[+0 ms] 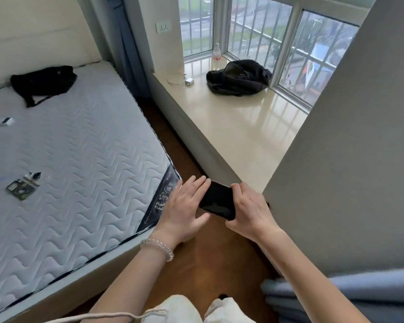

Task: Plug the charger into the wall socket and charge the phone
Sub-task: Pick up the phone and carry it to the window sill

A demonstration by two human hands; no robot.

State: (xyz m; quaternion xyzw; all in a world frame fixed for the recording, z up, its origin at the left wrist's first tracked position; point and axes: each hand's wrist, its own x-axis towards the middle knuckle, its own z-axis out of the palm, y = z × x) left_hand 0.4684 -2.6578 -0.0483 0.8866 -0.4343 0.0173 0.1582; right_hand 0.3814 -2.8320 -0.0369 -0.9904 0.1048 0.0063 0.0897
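I'm gripping the phone (pixel 217 201) in my right hand (pixel 250 210), flat left hand (pixel 187 206) touching it; charger (pixel 189 81) lying at twelve o'clock.

Big white bed (pixel 79 148) on left. Brown wood floor (pixel 208 252) in middle. Shiny cream window ledge (pixel 243 127) w/ barred windows (pixel 254 26) behind, daylight coming in. Grey wall (pixel 348 159) on right.

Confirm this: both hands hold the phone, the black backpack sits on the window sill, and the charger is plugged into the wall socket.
Wrong on the charger: in the head view it lies unplugged on the window sill, below the empty wall socket. The rest stands: left hand and right hand hold the phone, and the black backpack sits on the sill.
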